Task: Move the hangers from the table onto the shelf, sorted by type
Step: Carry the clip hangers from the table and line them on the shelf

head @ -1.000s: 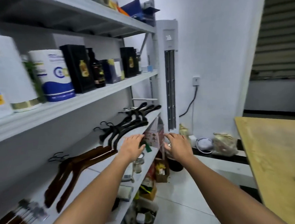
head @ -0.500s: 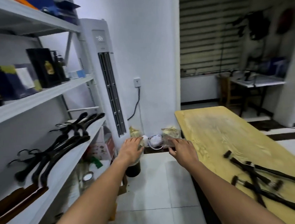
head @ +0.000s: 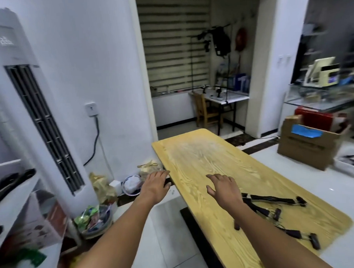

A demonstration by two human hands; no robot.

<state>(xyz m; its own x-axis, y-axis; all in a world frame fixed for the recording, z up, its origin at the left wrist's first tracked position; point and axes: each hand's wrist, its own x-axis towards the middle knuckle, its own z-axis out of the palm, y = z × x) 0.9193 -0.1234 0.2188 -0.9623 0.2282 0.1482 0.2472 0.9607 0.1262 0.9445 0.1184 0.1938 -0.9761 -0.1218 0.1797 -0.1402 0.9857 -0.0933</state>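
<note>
The left hand [head: 155, 185] and right hand [head: 223, 187] are held out in the middle of the frame, fingers loose, nothing held. Black hangers [head: 272, 199] are seen lying on the counter [head: 203, 157] at lower right.

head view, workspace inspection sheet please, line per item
surface: wooden table, far half bare
job's things: black clip hangers piled on the table's near part; black hangers already on the shelf
clutter: bags and a basket on the floor
grips: left hand and right hand open, empty
cables: cord from wall socket
surroundings: air conditioner, cardboard box, desk
</note>
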